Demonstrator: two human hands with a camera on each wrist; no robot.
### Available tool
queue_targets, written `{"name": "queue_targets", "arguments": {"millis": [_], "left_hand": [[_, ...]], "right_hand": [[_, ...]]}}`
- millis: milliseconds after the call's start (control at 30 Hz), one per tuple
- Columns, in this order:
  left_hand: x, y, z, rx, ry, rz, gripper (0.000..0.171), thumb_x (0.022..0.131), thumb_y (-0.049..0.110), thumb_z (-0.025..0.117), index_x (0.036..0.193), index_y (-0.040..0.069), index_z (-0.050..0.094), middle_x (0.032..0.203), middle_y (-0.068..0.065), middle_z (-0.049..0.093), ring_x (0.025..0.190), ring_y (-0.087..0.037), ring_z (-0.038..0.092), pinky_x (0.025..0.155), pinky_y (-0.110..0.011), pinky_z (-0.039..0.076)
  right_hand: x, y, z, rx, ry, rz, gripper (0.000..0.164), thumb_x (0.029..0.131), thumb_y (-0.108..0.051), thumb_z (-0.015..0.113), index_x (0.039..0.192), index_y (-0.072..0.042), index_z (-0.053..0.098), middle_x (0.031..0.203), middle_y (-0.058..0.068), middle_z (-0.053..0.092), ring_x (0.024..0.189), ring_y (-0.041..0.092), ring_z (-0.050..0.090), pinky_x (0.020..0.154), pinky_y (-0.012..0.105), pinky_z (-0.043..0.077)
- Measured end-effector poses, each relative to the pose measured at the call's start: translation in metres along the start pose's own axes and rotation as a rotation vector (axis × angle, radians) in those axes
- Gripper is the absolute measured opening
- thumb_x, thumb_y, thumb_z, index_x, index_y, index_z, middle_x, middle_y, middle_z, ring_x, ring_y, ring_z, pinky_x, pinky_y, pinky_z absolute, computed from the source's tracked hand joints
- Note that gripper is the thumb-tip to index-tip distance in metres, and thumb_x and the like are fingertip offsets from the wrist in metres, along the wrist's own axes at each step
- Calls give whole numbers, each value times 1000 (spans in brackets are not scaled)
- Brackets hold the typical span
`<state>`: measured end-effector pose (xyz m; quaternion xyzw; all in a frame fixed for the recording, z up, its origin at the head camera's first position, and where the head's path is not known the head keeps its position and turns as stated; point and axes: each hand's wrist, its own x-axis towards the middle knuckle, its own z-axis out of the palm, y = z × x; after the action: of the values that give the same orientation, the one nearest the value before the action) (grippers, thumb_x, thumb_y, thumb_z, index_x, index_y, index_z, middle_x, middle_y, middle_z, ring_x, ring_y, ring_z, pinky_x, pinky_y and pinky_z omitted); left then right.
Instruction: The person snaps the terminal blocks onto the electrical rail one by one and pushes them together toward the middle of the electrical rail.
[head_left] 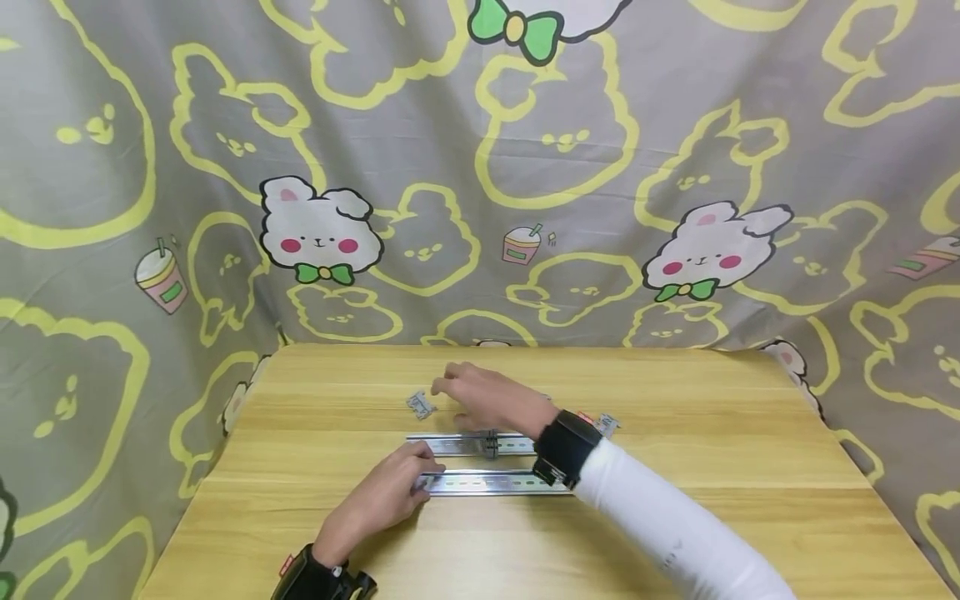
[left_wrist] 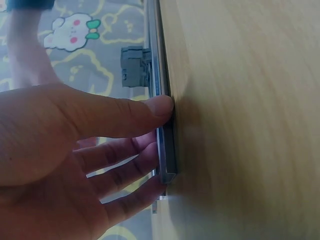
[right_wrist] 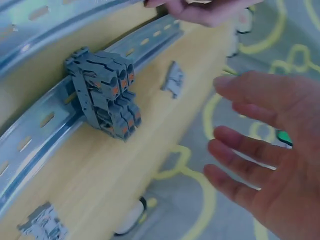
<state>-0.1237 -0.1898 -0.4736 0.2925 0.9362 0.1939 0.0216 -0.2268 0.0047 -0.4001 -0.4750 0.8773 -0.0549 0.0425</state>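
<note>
Two slotted metal DIN rails lie across the table, one behind the other. My left hand (head_left: 386,496) grips the left end of the near rail (head_left: 495,483), thumb on its near side (left_wrist: 160,105) and fingers behind. On the far rail (head_left: 446,446) stands a small stack of grey terminal blocks (right_wrist: 105,92) with orange spots. My right hand (head_left: 491,398) hovers beyond the far rail, fingers apart and holding nothing. Nearest to it lies a loose grey terminal block (head_left: 421,405), flat on the wood.
Another loose grey piece (head_left: 606,423) lies right of the right wrist, with something orange (head_left: 585,416) beside it, partly hidden. The wooden table (head_left: 675,517) ends at a grey patterned cloth (head_left: 450,150) hanging behind and at both sides.
</note>
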Motion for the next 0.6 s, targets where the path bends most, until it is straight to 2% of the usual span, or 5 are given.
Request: {"name": "queue_targets", "arguments": {"millis": [200, 467, 600], "left_hand": [[-1, -1, 1, 6, 7, 6, 33, 78, 3, 77, 110, 3, 75, 103, -3, 61, 97, -20, 57, 83, -37, 56], [0, -4, 2, -9, 15, 14, 33, 76, 0, 76, 110, 2, 75, 102, -3, 62, 96, -19, 57, 82, -38, 55], [1, -4, 2, -23, 22, 28, 34, 75, -2, 75, 109, 3, 76, 102, -4, 63, 95, -19, 57, 82, -38, 55]], "right_hand": [[34, 1, 13, -37, -59, -32, 54, 84, -14, 72, 136, -12, 55, 120, 10, 56, 102, 22, 54, 83, 30, 52], [65, 2, 30, -110, -111, -14, 52, 82, -13, 76, 132, -13, 60, 120, 6, 57, 106, 21, 54, 90, 29, 50], [75, -2, 35, -133, -142, -10, 46, 81, -8, 75, 126, -14, 63, 113, 4, 57, 101, 19, 54, 85, 27, 50]]}}
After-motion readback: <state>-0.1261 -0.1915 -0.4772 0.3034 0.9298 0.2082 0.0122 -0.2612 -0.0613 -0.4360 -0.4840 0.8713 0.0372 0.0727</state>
